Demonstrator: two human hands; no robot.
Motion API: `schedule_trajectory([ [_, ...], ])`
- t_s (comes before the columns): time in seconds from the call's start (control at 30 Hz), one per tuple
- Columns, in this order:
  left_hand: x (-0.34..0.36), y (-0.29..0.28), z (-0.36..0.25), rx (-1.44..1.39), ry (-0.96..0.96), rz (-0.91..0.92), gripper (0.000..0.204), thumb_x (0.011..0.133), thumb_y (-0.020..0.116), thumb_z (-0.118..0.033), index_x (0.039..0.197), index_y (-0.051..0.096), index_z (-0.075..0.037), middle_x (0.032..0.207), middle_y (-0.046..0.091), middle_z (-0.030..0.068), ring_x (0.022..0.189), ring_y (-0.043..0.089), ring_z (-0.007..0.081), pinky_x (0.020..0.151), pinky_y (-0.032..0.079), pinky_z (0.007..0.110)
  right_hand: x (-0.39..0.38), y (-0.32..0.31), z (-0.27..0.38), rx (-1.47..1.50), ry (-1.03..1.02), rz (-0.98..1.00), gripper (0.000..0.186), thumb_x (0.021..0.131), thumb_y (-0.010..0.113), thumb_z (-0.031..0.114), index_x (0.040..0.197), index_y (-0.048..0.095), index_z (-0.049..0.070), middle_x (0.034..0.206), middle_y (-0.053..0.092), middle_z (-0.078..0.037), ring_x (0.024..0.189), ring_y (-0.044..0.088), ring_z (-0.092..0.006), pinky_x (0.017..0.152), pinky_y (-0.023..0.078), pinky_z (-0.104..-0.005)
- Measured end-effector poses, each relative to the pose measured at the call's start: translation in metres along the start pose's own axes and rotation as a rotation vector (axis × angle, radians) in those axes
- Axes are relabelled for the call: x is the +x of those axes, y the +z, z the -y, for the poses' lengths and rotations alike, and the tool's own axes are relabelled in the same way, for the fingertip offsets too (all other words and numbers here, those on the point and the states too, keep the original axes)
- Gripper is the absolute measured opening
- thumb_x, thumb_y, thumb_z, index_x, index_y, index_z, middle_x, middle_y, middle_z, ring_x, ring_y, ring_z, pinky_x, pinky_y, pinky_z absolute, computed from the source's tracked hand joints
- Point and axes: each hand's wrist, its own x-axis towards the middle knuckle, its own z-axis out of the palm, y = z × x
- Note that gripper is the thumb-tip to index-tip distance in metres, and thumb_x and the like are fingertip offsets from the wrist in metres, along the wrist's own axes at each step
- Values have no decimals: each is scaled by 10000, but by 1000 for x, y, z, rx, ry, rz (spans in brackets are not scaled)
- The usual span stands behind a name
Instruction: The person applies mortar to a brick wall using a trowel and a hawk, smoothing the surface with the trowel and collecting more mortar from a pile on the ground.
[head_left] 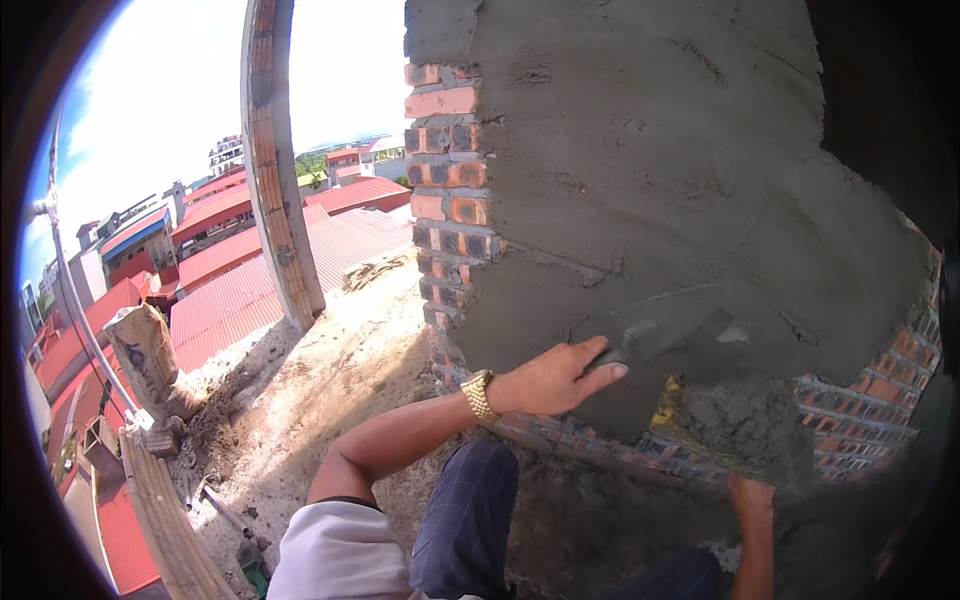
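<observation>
My left hand (560, 378), with a gold watch (481, 394) at the wrist, is closed around the handle of a trowel (655, 338). The trowel's blade lies against the wet grey plaster (640, 170) covering a brick wall, and its outline is smeared. Lower right, a thick heap of wet mortar (735, 420) sits on a board with a yellow edge (667, 400), close to the wall. My right hand (752, 497) supports this board from below; its fingers are mostly hidden under the load.
Bare bricks (448, 190) show along the wall's left edge, and more bricks (885, 385) at the lower right. A brick post (275, 160) stands at the left. Wooden planks (165, 520), a sack (145, 350) and rubble lie near the open roof edge, above red roofs (230, 290).
</observation>
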Motion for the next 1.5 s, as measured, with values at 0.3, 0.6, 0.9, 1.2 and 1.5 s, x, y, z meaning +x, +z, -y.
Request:
schedule_trajectory([
  [0.3,-217,-242,232,603,-409,-433,450,978,592,-481,965,539,-35,701,571,149,657,585,308,605,438,416,190,-13,203,5,-414,-164,243,709,720,140,940,756,70,940,721,-146,810,695,-345,745,565,-512],
  [0.6,-118,-487,227,1470,-38,97,348,955,572,-438,1032,597,-99,949,645,25,865,677,190,640,541,351,337,-89,352,113,-623,-412,302,778,740,214,1061,722,110,826,715,-85,655,669,-316,644,555,-461],
  [0.9,-24,-482,210,1561,363,265,159,890,637,-243,953,639,-98,902,630,18,917,642,187,822,527,337,410,-106,440,178,-430,11,307,829,755,281,996,631,56,800,681,-85,693,700,-243,586,557,-368],
  [1.2,-3,-516,198,1538,394,325,79,843,694,-206,876,669,-138,840,641,-3,871,649,158,800,524,305,444,-127,436,58,-449,59,422,779,787,414,961,591,87,712,629,-68,641,683,-225,532,534,-360],
  [1.5,19,-531,215,1548,618,266,168,818,702,-294,871,656,-140,886,627,-46,950,598,140,898,477,302,467,-155,427,-30,-494,47,462,761,798,421,972,569,79,705,631,-68,621,678,-249,532,530,-377],
])
